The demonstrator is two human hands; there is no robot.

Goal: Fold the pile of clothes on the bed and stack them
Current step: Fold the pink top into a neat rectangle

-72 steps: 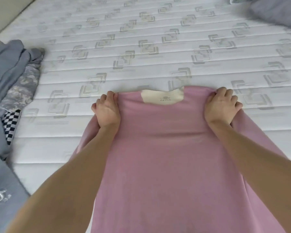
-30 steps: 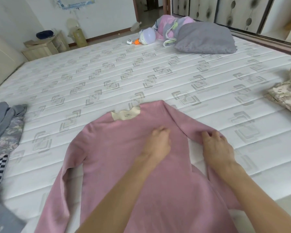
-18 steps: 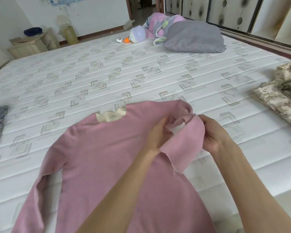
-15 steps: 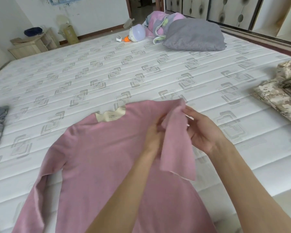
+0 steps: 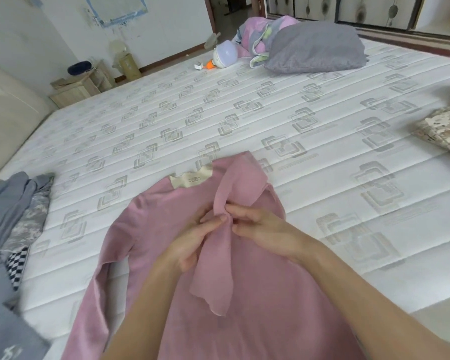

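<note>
— Two hands on the pink top [image 5: 257, 294]?
— Yes, close together at the middle. The left hand [image 5: 192, 240] and the right hand [image 5: 263, 227] both pinch its right sleeve [image 5: 218, 255], drawn across the chest; the cuff end hangs toward six o'clock.
— Where does the top lie?
— Flat on the mattress [image 5: 244, 113], collar label [image 5: 191, 179] at twelve o'clock.
— The rest of the clothes?
— A grey and checked heap [image 5: 13, 219] at nine o'clock, a camouflage piece [image 5: 444, 128], possibly folded, at two o'clock. A grey pillow [image 5: 315, 48] sits far off at one o'clock.
</note>
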